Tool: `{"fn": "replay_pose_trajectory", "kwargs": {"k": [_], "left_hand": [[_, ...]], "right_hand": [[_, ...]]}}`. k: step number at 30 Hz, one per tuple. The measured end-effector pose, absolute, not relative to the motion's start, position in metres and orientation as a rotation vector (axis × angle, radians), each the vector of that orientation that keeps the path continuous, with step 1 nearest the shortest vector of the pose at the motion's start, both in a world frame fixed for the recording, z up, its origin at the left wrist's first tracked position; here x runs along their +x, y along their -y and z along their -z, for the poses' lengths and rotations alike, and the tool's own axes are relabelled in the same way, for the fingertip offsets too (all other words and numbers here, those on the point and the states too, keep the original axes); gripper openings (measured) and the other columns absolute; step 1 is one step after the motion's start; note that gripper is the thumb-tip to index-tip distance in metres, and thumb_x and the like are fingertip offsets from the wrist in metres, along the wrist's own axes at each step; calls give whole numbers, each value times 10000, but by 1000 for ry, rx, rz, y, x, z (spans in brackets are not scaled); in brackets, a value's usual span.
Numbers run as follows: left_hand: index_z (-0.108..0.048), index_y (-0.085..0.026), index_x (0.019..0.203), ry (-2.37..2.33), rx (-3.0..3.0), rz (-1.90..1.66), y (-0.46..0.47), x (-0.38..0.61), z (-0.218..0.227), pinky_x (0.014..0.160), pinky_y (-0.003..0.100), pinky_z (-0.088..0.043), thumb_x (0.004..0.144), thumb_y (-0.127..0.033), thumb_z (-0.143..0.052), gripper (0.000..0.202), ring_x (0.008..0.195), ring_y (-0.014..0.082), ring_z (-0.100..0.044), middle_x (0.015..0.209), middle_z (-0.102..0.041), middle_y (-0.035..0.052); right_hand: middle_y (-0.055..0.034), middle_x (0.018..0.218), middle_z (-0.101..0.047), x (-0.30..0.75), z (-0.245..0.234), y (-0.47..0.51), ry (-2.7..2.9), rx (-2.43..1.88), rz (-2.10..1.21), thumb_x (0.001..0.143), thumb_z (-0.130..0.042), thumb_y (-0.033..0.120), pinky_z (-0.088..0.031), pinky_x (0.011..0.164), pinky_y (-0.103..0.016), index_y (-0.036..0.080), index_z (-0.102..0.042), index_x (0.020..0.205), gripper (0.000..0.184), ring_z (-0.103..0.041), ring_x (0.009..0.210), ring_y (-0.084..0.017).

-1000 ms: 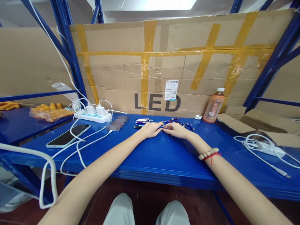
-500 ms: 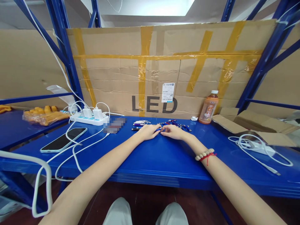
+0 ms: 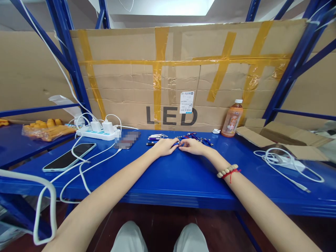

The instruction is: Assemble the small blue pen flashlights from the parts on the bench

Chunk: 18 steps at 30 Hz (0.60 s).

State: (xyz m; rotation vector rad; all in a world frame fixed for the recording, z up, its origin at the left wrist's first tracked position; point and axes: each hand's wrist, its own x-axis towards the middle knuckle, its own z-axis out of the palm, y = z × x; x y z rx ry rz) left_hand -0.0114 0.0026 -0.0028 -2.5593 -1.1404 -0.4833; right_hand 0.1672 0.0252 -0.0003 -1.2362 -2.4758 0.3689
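Observation:
Both my hands rest on the blue shelf top (image 3: 173, 175), fingertips meeting. My left hand (image 3: 164, 146) and my right hand (image 3: 193, 146) are closed in a pinch on a small blue pen-like stick (image 3: 176, 143) held between them. Just behind the hands lie two small groups of similar sticks: silver and dark ones (image 3: 154, 138) on the left, blue and red ones (image 3: 196, 137) on the right. A bead bracelet with a red string (image 3: 227, 171) circles my right wrist.
A phone (image 3: 68, 156) on a white cable lies at the left, near a white power strip (image 3: 98, 132) with chargers. An orange drink bottle (image 3: 231, 118) stands back right, beside open cardboard (image 3: 283, 137) and a coiled white cable (image 3: 285, 160). A taped LED carton (image 3: 183, 73) forms the back wall.
The view has shifted slightly; my hands stay together on the small stick, with only small finger movements.

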Motion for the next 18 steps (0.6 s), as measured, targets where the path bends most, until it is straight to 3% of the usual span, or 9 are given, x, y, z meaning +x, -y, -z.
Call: {"fn": "replay_pose_trajectory", "kwargs": {"k": [18], "left_hand": [[-465, -213, 1061, 1126, -2569, 454, -5, -12, 3, 658, 267, -457, 859, -306, -319, 266, 799, 193, -607, 900, -638, 36]], "right_hand": [[-24, 712, -618, 167, -1, -23, 2490, -1217, -353, 753, -500, 313, -383, 567, -220, 155, -606, 878, 228, -528, 615, -122]]}}
